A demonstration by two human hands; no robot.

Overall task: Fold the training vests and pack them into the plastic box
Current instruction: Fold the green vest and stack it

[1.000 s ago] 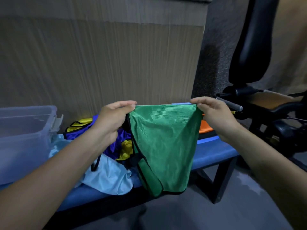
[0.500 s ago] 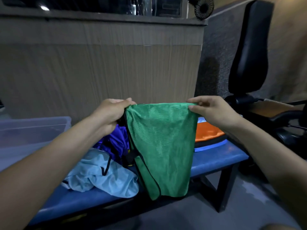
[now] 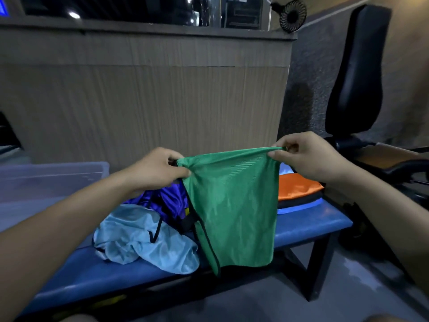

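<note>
A green mesh training vest (image 3: pixel 232 205) with black trim hangs folded in front of me, above the blue bench (image 3: pixel 311 224). My left hand (image 3: pixel 160 169) pinches its top left corner and my right hand (image 3: pixel 306 154) pinches its top right corner, stretching the top edge taut. Behind it on the bench lie a light blue vest (image 3: pixel 144 242) and a purple vest (image 3: pixel 162 201) in a loose heap. A clear plastic box (image 3: pixel 46 180) stands at the bench's left end, partly hidden by my left forearm.
An orange item (image 3: pixel 297 187) lies on a stack at the bench's right end. A black padded gym machine seat (image 3: pixel 357 84) stands to the right. A wood-panelled counter wall (image 3: pixel 151 108) runs behind the bench, with a small black fan (image 3: pixel 293 16) on top.
The view has tilted upward, so the hands and vest sit lower in frame. My hands still hold the green vest by its top corners, held up in front of me as before.
</note>
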